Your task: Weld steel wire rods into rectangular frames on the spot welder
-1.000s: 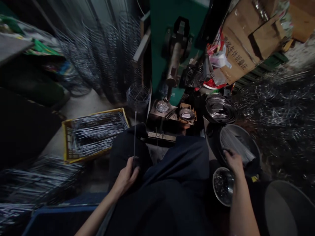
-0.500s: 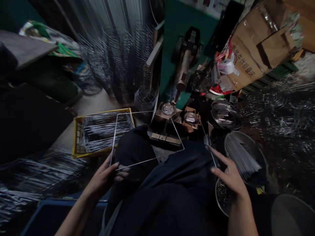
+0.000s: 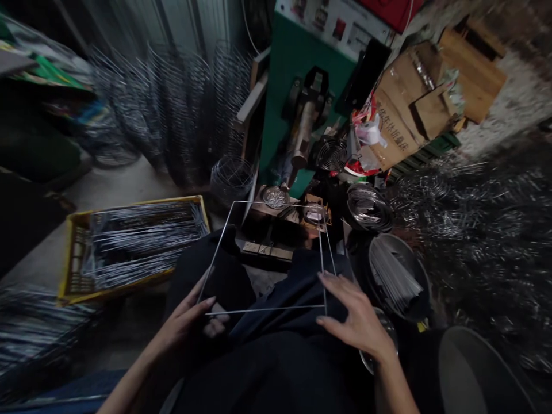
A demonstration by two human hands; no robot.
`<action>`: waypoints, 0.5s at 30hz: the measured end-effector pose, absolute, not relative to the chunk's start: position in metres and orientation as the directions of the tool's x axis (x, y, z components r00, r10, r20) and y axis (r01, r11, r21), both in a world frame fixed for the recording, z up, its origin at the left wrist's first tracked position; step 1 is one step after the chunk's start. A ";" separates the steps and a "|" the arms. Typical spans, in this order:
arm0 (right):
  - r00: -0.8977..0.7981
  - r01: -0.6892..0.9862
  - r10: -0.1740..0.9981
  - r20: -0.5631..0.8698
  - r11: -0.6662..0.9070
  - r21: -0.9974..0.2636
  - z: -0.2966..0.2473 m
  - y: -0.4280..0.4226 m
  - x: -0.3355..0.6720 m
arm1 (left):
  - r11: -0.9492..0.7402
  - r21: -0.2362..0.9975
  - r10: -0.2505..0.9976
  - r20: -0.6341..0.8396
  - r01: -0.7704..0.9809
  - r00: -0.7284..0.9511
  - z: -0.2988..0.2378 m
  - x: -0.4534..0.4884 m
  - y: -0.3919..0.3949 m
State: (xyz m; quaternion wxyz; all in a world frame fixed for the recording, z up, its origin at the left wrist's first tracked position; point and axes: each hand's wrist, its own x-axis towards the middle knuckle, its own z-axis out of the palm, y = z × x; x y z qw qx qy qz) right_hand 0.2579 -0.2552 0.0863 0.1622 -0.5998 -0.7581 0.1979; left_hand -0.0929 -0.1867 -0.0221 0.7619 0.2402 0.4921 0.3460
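A thin bent wire frame [image 3: 276, 309], roughly four-sided, spans the space above my lap. My left hand [image 3: 196, 305] grips its left side, with the thumb on the near side and the other fingers curled below. My right hand [image 3: 351, 310] is at its right side, thumb and fingertips on either end of a short stretch of wire. Two wires run close together by the right fingertips; I cannot tell whether both belong to the frame. Beyond it stands a green machine [image 3: 282, 69] with a metal cylinder arm [image 3: 301, 138] and a round dish of small metal bits [image 3: 276, 197].
On the left lies a yellow crate [image 3: 133, 201] of wire pieces. Coiled wire baskets [image 3: 172, 109] stand behind it. To the right are a bucket of straight rods [image 3: 392, 270], a coil of wire [image 3: 370, 207], a cardboard box [image 3: 405, 109] and heaped wirework [image 3: 483, 230].
My right hand has moved left, closer to my left hand, and now meets the frame's right side. The frame has turned and its near edge is more level. The whole view has shifted.
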 end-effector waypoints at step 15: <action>-0.258 0.887 0.963 -0.078 0.205 -0.413 0.058 -0.234 0.251 | 0.616 0.723 0.787 -0.569 -0.313 0.237 -0.015 -0.098 -0.192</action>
